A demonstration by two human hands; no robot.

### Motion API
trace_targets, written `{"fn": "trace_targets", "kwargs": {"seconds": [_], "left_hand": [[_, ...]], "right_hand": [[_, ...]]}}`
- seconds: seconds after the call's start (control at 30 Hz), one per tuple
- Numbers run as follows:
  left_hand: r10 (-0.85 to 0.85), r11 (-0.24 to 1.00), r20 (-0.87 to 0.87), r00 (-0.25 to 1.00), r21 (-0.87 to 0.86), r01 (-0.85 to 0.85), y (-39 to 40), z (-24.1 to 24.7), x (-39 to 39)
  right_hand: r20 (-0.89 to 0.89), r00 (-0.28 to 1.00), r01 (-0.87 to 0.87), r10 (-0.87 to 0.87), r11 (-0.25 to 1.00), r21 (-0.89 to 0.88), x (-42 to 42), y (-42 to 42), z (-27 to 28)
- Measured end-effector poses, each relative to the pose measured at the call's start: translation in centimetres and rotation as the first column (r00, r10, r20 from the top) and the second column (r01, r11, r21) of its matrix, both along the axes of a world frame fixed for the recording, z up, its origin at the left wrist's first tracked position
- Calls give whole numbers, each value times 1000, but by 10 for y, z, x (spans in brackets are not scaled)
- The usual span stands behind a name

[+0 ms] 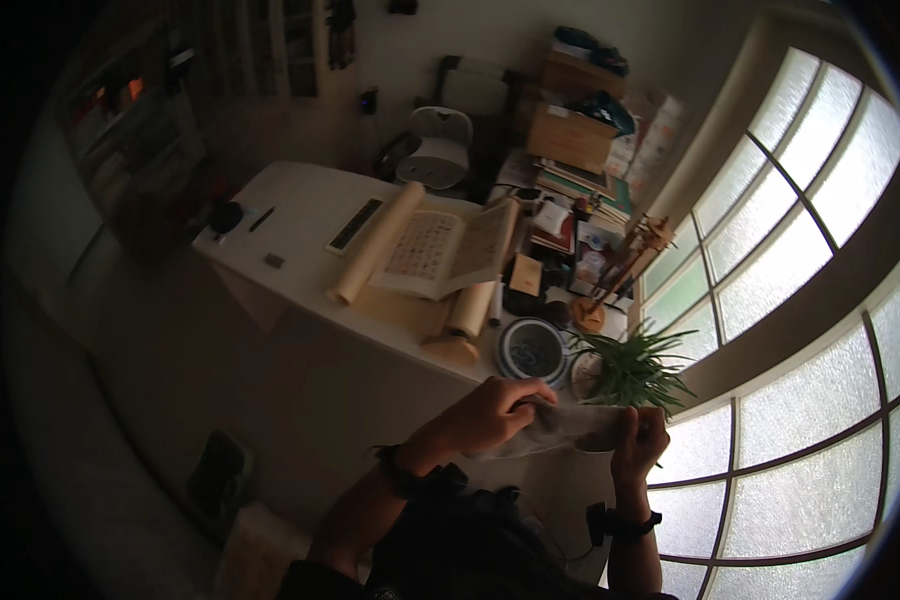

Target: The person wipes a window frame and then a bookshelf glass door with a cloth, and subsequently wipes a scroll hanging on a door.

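Observation:
My left hand and my right hand hold a thin grey cloth stretched between them. It looks partly see-through, and its exact kind is hard to tell in the dim light. Both hands are raised in front of the near end of a white table. Just beyond them stand a blue-and-white ceramic basin and a green leafy potted plant. Farther along the table an open book with writing lies on a partly unrolled paper scroll.
A wooden stand, a dark box with a tan booklet and stacked books crowd the window side. Cardboard boxes and a white chair are behind the table. Frosted windows run close along my right. A green bin-like object stands on the floor.

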State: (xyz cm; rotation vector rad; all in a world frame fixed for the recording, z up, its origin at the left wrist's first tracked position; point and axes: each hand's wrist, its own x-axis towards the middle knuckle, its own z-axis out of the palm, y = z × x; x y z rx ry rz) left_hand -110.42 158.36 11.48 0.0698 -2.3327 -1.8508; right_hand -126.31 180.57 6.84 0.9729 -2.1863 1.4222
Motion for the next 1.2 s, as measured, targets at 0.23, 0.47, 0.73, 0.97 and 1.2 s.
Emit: {"fn": "trace_targets", "kwargs": {"seconds": [0.23, 0.47, 0.73, 0.97, 1.2], "left_hand": [[347, 936, 24, 938, -72, -344, -72, -42, 150], [719, 684, 66, 692, -244, -688, -114, -83, 258], [951, 308, 70, 302, -329, -893, -188, -93, 357], [975, 139, 215, 53, -406, -903, -285, -104, 459], [909, -103, 325, -262, -433, -896, -337, -72, 564]], "right_hand": [[63, 927, -375, 370, 913, 162, 93, -144, 14], [179, 731, -682, 659, 689, 245, 171, -263, 10], [368, 405, -912, 837, 341, 229, 259, -424, -6], [299, 24, -967, 954, -55, 250, 356, -607, -26], [336, -440, -726, 833, -550, 412, 477, -750, -33]]}}
